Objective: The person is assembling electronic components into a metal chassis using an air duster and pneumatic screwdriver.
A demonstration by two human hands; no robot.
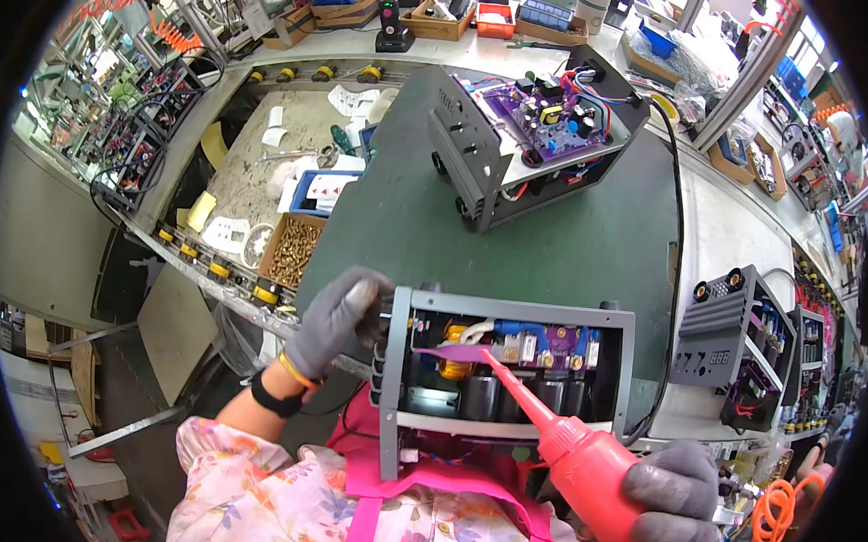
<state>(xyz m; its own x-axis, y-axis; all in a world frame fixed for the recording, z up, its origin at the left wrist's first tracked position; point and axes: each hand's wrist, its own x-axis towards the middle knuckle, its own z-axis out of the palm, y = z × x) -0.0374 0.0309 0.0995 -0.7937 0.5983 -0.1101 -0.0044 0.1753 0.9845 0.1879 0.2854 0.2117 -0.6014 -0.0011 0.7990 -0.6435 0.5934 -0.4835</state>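
In front of me stands a grey metal housing, its side uncovered, with black cylindrical capacitors, a yellow-wrapped coil and a purple circuit board inside. My right hand, in a grey glove, is wrapped round a red squeeze bottle. The bottle's long, thin nozzle points up and left into the housing, its tip near the coil. My left hand, also gloved, is at the housing's left panel with fingers curled; what they grip there is hidden.
Farther back on the green work surface sits a second opened unit with exposed boards. A cardboard box of brass fittings and a blue bin lie to the left. More units stand at right, beside a black cable.
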